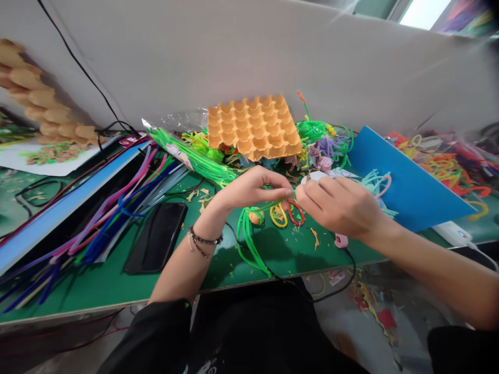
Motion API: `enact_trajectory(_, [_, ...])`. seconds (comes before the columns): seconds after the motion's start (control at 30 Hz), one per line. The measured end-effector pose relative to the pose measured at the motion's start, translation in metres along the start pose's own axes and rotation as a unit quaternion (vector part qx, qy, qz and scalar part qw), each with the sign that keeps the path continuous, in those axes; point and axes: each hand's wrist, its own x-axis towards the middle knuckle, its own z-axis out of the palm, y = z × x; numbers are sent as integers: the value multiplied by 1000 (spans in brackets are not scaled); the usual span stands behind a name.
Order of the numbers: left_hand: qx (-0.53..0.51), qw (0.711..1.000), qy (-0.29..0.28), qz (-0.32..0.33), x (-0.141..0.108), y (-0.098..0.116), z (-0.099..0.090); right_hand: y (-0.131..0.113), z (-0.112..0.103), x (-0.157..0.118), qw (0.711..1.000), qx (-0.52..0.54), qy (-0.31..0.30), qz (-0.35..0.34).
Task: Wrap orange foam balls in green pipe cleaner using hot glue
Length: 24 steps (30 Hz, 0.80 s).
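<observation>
Both my hands meet over the middle of the green table, with a green pipe cleaner [268,205] between them. My left hand [259,186] pinches it between thumb and fingertips. My right hand [339,205] is closed around its other end, and the fingers hide that part. Below my left hand, several bent green pipe cleaners [249,244] hang or lie near the table's front edge; I cannot tell whether they join the held one. Scissors with yellow and red handle loops [278,215] lie under the hands, their blades hidden.
Behind stands an egg-carton tray [255,127] amid pipe cleaners. A phone [158,236] and a bundle of coloured pipe cleaners [105,213] lie left. A blue board [409,182] leans right. A black cable [337,293] hangs over the front edge. Scraps litter the table.
</observation>
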Motion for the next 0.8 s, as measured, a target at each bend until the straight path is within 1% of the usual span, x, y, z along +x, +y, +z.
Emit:
enact_trajectory(0.07, [78,996,41,27,1,-1,2,1,1,1,999,37,-21,32])
enact_trajectory(0.13, [174,979,79,67,2,-4,3,3,2,1,988,112,-69,86])
enact_trajectory(0.17, [222,966,95,92,3,-5,3,3,2,2,975,164,-94,117])
enact_trajectory(0.2, [264,951,112,117,3,-7,4,4,2,2,955,225,-118,152])
enact_trajectory(0.23, [299,935,127,143,3,-8,5,5,2,2,926,295,-136,190])
enact_trajectory(0.27, [330,918,143,168,3,-8,5,6,1,3,886,373,-151,231])
enact_trajectory(0.3, [358,899,160,193,2,-8,6,7,0,4,832,456,-164,270])
enact_trajectory(0.37, [410,862,187,232,1,-6,7,8,0,5,696,609,-191,329])
enact_trajectory(0.4, [430,848,194,242,1,-5,7,9,-1,5,632,665,-201,344])
enact_trajectory(0.43, [440,841,197,244,1,-3,8,9,-1,5,588,699,-207,349])
enact_trajectory(0.47, [436,845,198,237,0,-2,8,9,-1,4,575,710,-210,348])
enact_trajectory(0.5, [413,862,193,224,0,0,8,9,0,2,599,696,-205,337])
enact_trajectory(0.53, [369,889,180,202,0,0,8,9,0,1,654,659,-193,318])
enact_trajectory(0.6, [217,958,121,142,0,0,9,10,-1,-3,799,526,-147,251])
enact_trajectory(0.63, [123,984,76,108,1,-1,9,11,-1,-5,863,444,-122,209])
enact_trajectory(0.67, [34,996,26,78,1,-2,9,12,-2,-7,912,363,-99,165])
enact_trajectory(0.7, [-39,998,-20,52,1,-4,9,13,-3,-8,945,292,-81,122])
enact_trajectory(0.73, [-88,994,-54,34,1,-6,9,13,-4,-8,967,232,-68,85])
enact_trajectory(0.77, [-116,990,-77,23,2,-8,9,14,-5,-8,979,186,-60,53])
enact_trajectory(0.8, [-128,988,-90,16,3,-10,10,15,-6,-8,986,154,-55,28])
